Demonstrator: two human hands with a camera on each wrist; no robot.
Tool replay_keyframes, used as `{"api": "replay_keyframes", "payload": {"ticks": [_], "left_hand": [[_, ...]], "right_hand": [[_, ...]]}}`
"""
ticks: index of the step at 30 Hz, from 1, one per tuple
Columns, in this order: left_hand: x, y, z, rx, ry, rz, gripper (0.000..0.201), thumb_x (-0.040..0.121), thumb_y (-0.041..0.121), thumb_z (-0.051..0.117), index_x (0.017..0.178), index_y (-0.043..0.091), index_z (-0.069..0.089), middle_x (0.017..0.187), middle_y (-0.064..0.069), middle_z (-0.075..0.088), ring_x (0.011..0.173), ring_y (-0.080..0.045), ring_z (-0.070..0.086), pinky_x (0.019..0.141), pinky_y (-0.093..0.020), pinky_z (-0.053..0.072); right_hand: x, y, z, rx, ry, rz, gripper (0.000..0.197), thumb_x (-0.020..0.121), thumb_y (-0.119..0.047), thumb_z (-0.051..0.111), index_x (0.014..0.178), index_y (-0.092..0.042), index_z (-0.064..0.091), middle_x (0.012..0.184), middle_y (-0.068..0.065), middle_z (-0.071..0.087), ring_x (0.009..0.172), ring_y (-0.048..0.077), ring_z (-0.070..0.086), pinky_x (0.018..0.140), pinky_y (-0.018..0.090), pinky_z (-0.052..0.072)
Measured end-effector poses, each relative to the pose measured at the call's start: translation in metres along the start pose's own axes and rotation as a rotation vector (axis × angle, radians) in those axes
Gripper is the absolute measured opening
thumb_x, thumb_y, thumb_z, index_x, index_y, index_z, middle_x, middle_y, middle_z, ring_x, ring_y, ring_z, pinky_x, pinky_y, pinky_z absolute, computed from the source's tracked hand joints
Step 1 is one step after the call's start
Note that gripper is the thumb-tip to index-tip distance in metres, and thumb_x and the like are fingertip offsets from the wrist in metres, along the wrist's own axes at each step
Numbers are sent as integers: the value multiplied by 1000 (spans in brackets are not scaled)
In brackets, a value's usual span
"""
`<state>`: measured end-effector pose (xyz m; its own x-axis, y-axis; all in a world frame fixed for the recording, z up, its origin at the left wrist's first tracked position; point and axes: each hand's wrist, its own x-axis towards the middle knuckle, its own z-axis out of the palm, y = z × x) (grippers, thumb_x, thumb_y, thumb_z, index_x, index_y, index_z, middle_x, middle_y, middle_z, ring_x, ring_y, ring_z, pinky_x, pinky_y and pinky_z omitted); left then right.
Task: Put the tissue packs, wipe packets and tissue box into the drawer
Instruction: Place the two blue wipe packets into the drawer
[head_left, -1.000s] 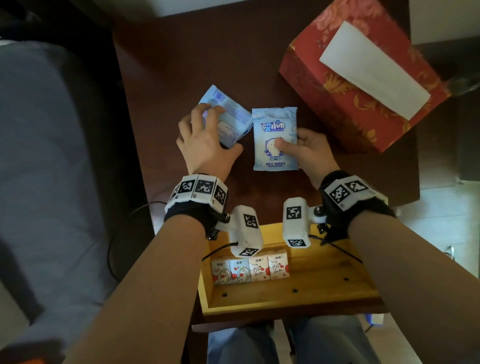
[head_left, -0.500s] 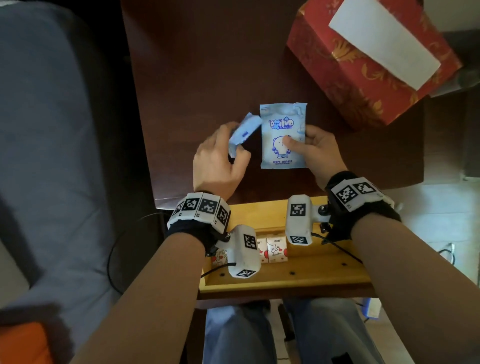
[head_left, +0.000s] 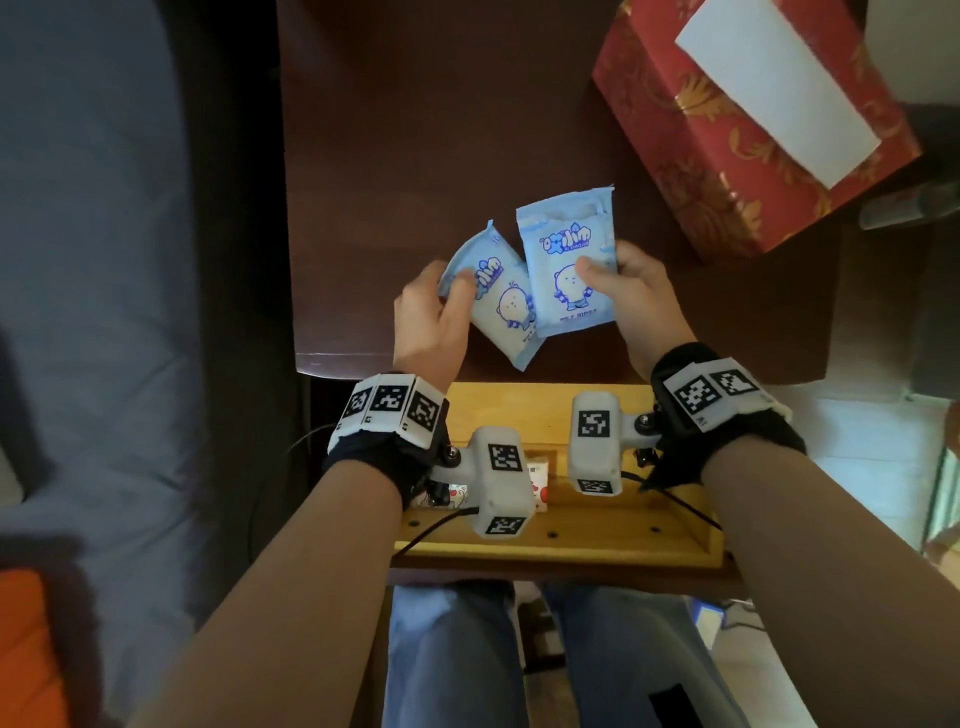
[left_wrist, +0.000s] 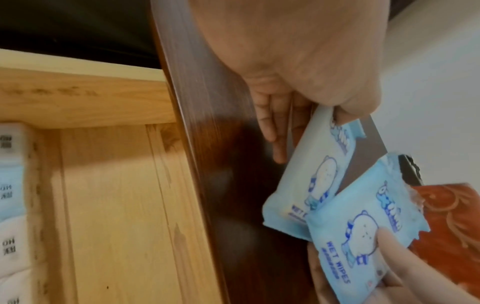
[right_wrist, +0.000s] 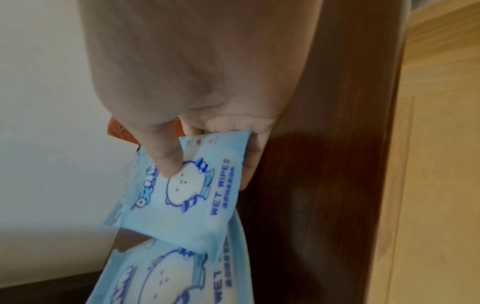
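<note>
Two light-blue wet-wipe packets hang lifted above the dark table (head_left: 415, 130). My left hand (head_left: 436, 312) pinches the left wipe packet (head_left: 506, 306) by its upper corner; the same left packet (left_wrist: 311, 176) tilts under the other one. My right hand (head_left: 631, 296) grips the right wipe packet (head_left: 569, 270) with the thumb on its front, and that right packet (right_wrist: 192, 187) overlaps the left one. The red tissue box (head_left: 748, 124) with gold pattern stands at the back right of the table. Small tissue packs (head_left: 537, 475) lie in the open wooden drawer (head_left: 597, 540), mostly hidden behind the wrist cameras.
The drawer's bare wooden floor (left_wrist: 116, 205) lies right of the tissue packs (left_wrist: 13, 195). A grey sofa cushion (head_left: 93, 260) fills the left side. My knees in jeans (head_left: 452, 654) are under the drawer. Light floor (head_left: 857, 457) shows at the right.
Both packets have been lifted off the table and drawn back toward the drawer. The left packet has turned from edge-on to face up, and it now slips under the right one.
</note>
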<state>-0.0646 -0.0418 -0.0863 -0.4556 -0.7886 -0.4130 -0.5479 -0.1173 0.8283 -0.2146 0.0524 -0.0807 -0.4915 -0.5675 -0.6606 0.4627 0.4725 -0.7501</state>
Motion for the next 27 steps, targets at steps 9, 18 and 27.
{"api": "replay_keyframes", "payload": {"ticks": [9,18,27], "left_hand": [[-22,-1,1,-287,-10,-247,32,80,13,71,107,13,53,107,-13,67,96,-25,68,76,-47,59],[-76,-42,-19,-173,-66,-309,33,80,8,70,104,18,49,103,-4,65,94,-20,67,81,-39,57],[-98,-128,-15,129,-99,-424,37,94,16,49,127,3,39,120,-17,59,109,-30,59,93,-49,52]], "right_hand": [[-14,20,8,-69,-86,67,24,91,-13,53,114,-6,57,94,1,68,77,7,68,62,18,56],[-80,73,20,-148,-85,66,23,89,-9,55,111,-3,59,97,3,68,78,7,68,68,18,57],[-81,157,25,-342,107,210,26,93,-16,49,113,1,54,115,17,65,99,28,65,82,36,55]]}}
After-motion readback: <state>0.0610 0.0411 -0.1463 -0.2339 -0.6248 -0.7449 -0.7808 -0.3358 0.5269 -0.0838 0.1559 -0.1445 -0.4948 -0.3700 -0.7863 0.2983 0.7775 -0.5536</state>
